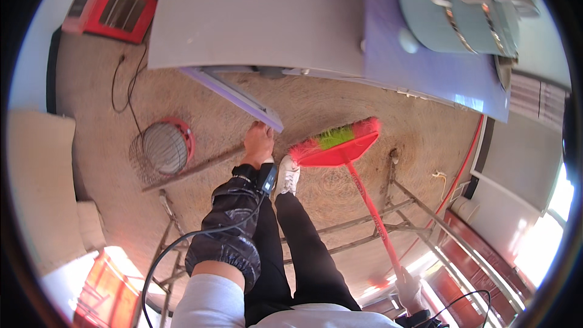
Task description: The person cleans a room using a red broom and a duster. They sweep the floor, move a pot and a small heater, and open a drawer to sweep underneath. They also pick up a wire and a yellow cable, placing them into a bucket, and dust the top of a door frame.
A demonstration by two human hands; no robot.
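My left hand [258, 142] is at the free end of a purple-edged cabinet door [237, 99] that stands ajar under a grey top; its fingers touch the edge, though their exact grip is hard to see. At the lower right, my right hand [408, 288] is closed around the red handle [371, 205] of a push broom. The broom's red and green bristle head [337, 142] is over the brown floor, just right of my white shoe [288, 174].
A round wire-caged fan or heater [166, 148] and its cable are at left, a red heater [123, 9] behind. Metal frames [455, 237] stand on both sides near my legs. A light blue bag [455, 18] rests on the purple surface [437, 77].
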